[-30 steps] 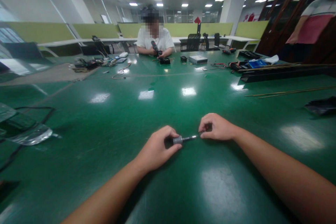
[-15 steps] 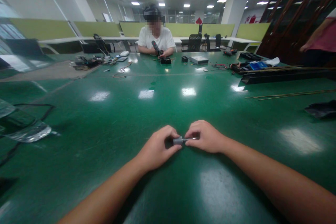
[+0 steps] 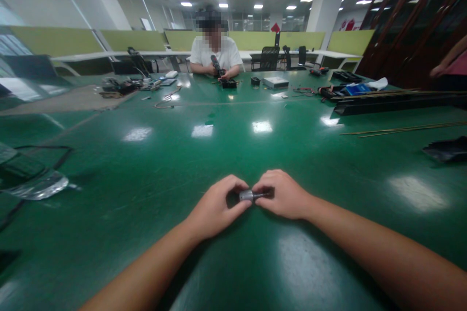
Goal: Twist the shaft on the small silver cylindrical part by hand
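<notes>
Low in the middle of the head view, a small grey metal cylinder with a thin rod [image 3: 246, 195] lies level between my two hands. My left hand [image 3: 215, 206] pinches the cylinder's body between thumb and fingertips. The rod points right, into the curled fingers of my right hand [image 3: 282, 194], which grip it with thumb and forefinger. My fingers cover part of the rod, so its far end cannot be made out. Both hands are just above or resting on the green table [image 3: 233, 155].
A clear plastic bottle [image 3: 40, 184] lies at left by a black cable. Across the table sits a person [image 3: 215, 53] holding a dark tool. Thin rods [image 3: 401, 129], a black channel [image 3: 397, 104] and a black pouch [image 3: 447, 149] lie at right.
My right hand has shifted slightly left and down, nearer my left hand. The person at the far right edge shows less in view. The grips look the same.
</notes>
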Demonstrator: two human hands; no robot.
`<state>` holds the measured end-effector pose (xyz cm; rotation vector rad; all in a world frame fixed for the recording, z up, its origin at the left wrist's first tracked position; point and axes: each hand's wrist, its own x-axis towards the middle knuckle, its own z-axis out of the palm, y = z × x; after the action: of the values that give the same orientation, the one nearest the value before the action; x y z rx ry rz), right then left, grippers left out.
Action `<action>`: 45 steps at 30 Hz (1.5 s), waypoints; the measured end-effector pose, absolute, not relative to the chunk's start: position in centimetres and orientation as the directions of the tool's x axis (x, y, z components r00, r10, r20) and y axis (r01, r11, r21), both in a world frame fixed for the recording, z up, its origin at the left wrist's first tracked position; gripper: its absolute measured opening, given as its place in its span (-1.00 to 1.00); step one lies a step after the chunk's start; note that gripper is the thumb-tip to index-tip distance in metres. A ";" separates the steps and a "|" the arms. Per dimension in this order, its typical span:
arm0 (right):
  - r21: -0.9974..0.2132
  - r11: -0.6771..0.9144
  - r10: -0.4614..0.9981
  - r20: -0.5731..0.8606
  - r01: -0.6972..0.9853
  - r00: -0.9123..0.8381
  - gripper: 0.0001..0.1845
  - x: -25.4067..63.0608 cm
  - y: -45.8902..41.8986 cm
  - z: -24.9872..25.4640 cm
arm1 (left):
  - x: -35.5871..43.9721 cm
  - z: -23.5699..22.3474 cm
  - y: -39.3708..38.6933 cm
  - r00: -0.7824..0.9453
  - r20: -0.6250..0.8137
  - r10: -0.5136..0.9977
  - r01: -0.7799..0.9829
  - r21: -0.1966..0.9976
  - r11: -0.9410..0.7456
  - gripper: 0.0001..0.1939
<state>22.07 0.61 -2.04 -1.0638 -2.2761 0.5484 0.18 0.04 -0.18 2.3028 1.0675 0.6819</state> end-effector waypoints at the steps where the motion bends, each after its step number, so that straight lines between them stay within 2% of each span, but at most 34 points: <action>1: -0.570 0.600 0.791 0.316 0.562 -0.524 -0.86 22.0 0.6 -2.1 | 0.2 -0.2 0.0 0.565 0.223 0.795 0.547 0.619 -0.563 -0.83; 7: -0.599 0.566 0.817 0.319 0.566 -0.480 -0.89 21.9 0.7 -2.2 | 0.0 -0.4 0.0 0.565 0.211 0.798 0.560 0.612 -0.559 -0.84; 22: -0.586 0.624 0.767 0.334 0.517 -0.547 -0.94 22.2 0.9 -2.0 | 0.0 -0.6 0.2 0.557 0.238 0.796 0.533 0.632 -0.562 -0.86; 45: -0.604 0.621 0.760 0.310 0.499 -0.572 -0.92 23.0 1.1 -1.7 | -0.1 -0.6 0.2 0.570 0.242 0.785 0.527 0.625 -0.576 -0.87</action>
<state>22.98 1.12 -1.70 -0.9856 -2.2925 0.6230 -0.10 0.17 -0.55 2.3122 1.0503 0.6979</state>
